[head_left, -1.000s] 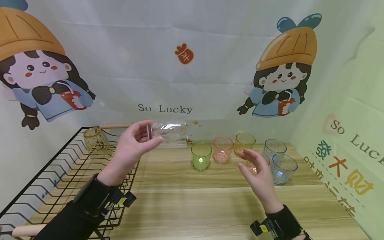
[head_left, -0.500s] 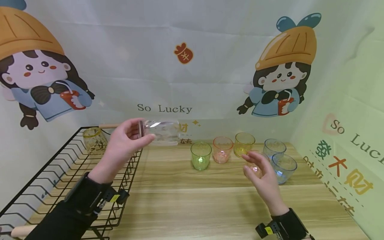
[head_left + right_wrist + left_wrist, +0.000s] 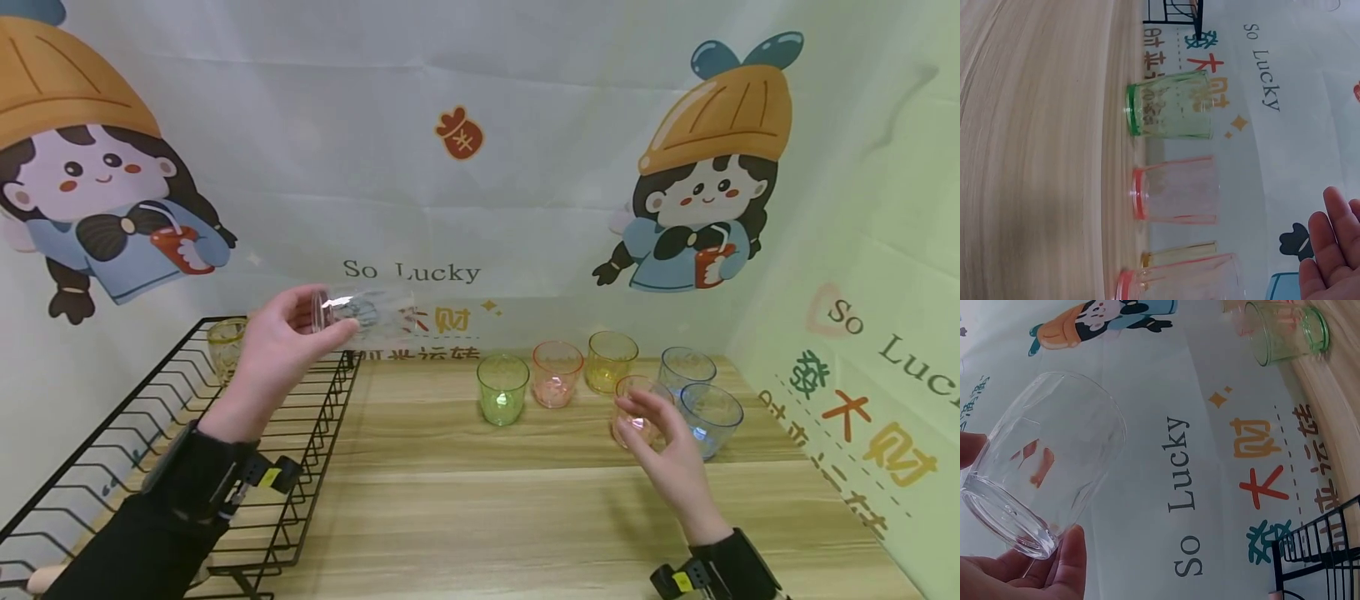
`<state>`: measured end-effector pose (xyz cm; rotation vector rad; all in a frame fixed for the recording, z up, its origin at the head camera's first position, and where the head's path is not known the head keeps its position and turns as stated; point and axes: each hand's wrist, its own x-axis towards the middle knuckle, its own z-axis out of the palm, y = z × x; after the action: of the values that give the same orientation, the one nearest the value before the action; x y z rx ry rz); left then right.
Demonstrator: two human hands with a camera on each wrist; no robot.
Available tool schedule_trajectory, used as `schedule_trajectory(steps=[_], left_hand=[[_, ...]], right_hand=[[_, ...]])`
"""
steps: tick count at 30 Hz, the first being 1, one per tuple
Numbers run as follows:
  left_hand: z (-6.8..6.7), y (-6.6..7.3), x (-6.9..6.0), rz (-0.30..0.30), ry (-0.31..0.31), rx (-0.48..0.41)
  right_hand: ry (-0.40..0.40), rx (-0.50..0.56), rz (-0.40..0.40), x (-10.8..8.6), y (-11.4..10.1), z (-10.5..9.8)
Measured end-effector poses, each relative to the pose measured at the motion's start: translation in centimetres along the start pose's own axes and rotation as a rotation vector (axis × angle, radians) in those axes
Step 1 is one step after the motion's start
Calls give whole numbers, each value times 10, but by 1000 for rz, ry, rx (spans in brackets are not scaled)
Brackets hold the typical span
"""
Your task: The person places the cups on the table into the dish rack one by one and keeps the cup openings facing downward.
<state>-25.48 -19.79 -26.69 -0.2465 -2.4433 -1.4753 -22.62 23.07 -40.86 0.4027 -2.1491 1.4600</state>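
Note:
My left hand grips a clear glass tumbler round its thick base. The tumbler lies sideways in the air above the rack's far right corner, its mouth pointing right; the left wrist view shows the thumb on one side of the base and fingers on the other. My right hand hangs with loosely bent fingers and holds nothing. Behind its fingertips, partly hidden, stands a pink-orange glass; whether they touch cannot be told. A yellow-rimmed patterned glass is in the wire rack, partly covered by my left forearm.
Upright on the wooden table stand a green glass, a red-rimmed glass, a yellow glass and two blue glasses, the nearer one close to my right hand. A printed cloth hangs behind.
My left hand has carried the clear tumbler left, toward the rack, and slightly up. The right hand has drifted a little right and down. The standing glasses have not moved.

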Motion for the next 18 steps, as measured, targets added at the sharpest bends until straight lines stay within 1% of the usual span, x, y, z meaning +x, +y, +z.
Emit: schedule_trajectory(steps=[4,6,7,9,11,14,16,18], left_hand=[[-1,-2,6,-16,14,17],[-3,-10,11,-19,24,16],[-4,-16,16,-19,27,17],[-6,-38,29,-11,30,12],[-8,-77,50,13,52,-13],[-12,-117,76,16,56,-16],[-14,-138,90,13,61,-10],[-16,-156,104,-9,68,26]], right_hand=[[7,-8,-1,-1,2,-2],[12,-16,-7,-2,3,-4],[13,-20,-12,-2,4,-4],[17,-26,-22,-1,4,-6],[20,-42,-27,-1,6,-7],[21,-77,-23,-1,8,-9],[20,-110,-18,-2,9,-10],[17,-127,-16,-2,10,-10]])
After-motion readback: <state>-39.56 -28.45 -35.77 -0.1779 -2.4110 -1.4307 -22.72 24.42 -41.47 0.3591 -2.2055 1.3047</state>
